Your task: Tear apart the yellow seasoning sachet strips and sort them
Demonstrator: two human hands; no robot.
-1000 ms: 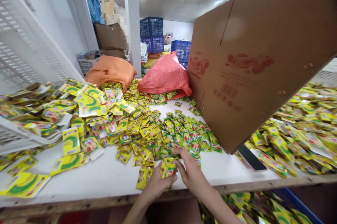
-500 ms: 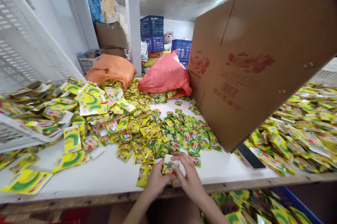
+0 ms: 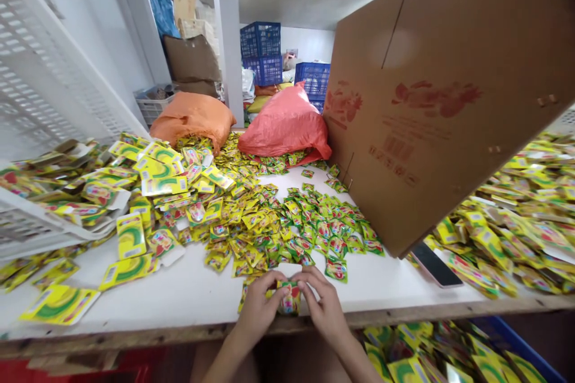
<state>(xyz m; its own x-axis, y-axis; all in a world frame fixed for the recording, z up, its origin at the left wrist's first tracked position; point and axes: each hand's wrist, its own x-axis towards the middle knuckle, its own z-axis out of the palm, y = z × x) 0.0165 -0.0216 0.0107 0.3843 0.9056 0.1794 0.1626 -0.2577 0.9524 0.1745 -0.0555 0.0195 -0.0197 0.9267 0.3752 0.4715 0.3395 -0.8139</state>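
The left hand (image 3: 259, 306) and right hand (image 3: 325, 306) hid the side edges of the packet (image 3: 290, 300), so its full outline could not be told, and both forearms (image 3: 354, 350) were cut off by the bottom edge. The cardboard box (image 3: 431, 149) ran out past the top and right edges, its smallest print unreadable, and the far end of the phone (image 3: 438, 266) was hidden behind it. The left edge cropped the white crate (image 3: 27, 59); the insides of the orange sack (image 3: 191, 116) and red sack (image 3: 287, 122) were mostly hidden
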